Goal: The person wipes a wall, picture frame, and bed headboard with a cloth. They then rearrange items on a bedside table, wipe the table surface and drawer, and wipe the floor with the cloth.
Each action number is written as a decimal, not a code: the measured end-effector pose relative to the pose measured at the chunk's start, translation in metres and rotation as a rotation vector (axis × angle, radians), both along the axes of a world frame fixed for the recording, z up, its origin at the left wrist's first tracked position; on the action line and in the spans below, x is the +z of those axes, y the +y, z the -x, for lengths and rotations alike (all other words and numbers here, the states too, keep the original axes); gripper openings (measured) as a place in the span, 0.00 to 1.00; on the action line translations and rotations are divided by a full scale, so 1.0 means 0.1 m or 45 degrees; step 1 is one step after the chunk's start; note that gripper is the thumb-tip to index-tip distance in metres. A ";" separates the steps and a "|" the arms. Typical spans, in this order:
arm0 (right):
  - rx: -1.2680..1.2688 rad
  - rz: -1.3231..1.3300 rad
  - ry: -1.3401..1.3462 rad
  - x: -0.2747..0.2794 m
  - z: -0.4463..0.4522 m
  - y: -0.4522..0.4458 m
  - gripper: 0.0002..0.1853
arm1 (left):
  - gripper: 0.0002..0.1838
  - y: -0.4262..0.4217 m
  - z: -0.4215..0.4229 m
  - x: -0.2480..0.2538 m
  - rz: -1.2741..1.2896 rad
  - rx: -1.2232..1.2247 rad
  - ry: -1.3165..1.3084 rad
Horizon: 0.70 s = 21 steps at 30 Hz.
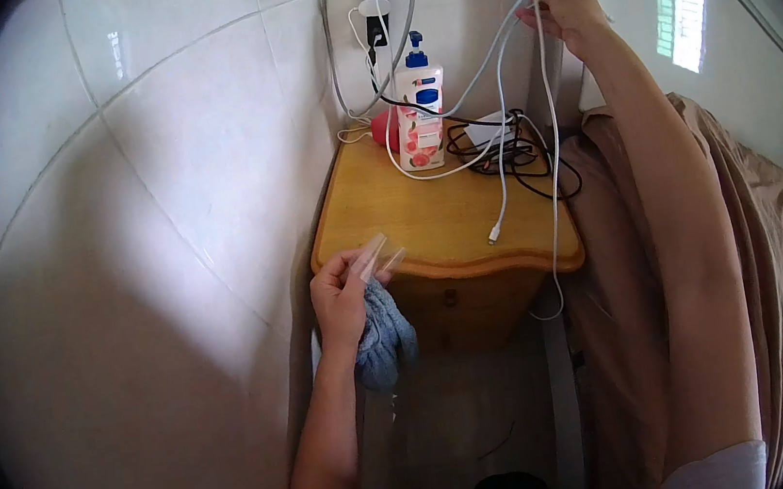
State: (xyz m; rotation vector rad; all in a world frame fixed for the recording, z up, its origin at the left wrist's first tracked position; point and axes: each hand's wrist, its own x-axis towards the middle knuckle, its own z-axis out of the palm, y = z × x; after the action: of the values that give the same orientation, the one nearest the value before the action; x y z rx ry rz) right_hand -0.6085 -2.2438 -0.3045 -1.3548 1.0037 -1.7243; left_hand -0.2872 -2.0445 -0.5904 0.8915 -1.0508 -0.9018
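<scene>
High at the right, my right hand (568, 13) is closed on white charging cables (548, 108). They hang in loops over the nightstand (359, 214), and one connector (495, 233) dangles above its top. At the nightstand's front left corner, my left hand (340, 300) is closed on a bunched blue-grey cloth (384, 338), which hangs below the fingers. Its fingertips look pale and smeared, so I cannot make out whether anything else is between them.
A pump bottle (421, 119) stands at the back of the nightstand beside a red object (385, 132). Coiled black cables (522, 155) lie right of it. A power strip (377, 12) with plugs is on the tiled wall (198, 102). Brown fabric (779, 295) drapes at the right.
</scene>
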 end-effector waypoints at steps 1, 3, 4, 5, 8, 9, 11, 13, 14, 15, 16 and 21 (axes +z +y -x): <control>-0.014 0.026 0.124 -0.05 -0.03 -0.08 0.16 | 0.08 0.03 0.01 0.02 -0.021 0.003 0.003; -0.050 0.104 0.367 -0.10 -0.08 -0.28 0.20 | 0.08 0.03 0.01 0.07 -0.007 0.006 0.003; 0.119 0.030 0.264 -0.25 -0.07 -0.38 0.21 | 0.08 0.05 0.01 0.05 -0.008 0.001 -0.014; 0.291 -0.042 0.160 -0.49 -0.05 -0.49 0.22 | 0.08 0.06 0.00 0.04 -0.009 -0.002 -0.034; 0.324 -0.291 0.440 -0.94 -0.04 -0.66 0.21 | 0.08 -0.01 -0.03 0.17 0.015 -0.007 -0.048; 0.189 -0.329 0.553 -1.05 -0.04 -0.62 0.20 | 0.08 0.01 -0.02 0.15 0.001 -0.014 -0.029; -0.088 -0.418 0.789 -1.30 -0.04 -0.48 0.18 | 0.08 0.05 -0.01 0.01 -0.045 -0.036 -0.003; -0.078 -0.442 0.662 -1.39 0.03 -0.36 0.17 | 0.08 0.01 -0.03 -0.02 -0.021 -0.003 -0.024; -0.072 -0.431 0.532 -1.35 0.06 -0.27 0.16 | 0.08 -0.02 -0.04 -0.02 -0.003 0.011 -0.035; -0.069 -0.422 0.399 -1.31 0.10 -0.18 0.15 | 0.08 -0.03 -0.04 0.00 -0.028 -0.004 -0.038; -0.088 -0.375 0.340 -1.25 0.13 -0.09 0.14 | 0.08 -0.03 -0.04 0.02 0.020 0.018 -0.083; -0.101 0.012 -0.332 -1.23 -0.09 1.03 0.10 | 0.09 0.05 0.01 0.12 0.002 0.099 -0.185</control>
State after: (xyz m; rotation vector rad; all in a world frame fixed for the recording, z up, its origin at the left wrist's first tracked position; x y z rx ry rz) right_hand -0.5991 -2.1410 -0.4275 -1.0728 0.9125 -1.9088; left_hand -0.2877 -2.0396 -0.5789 1.0017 -1.1326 -0.7804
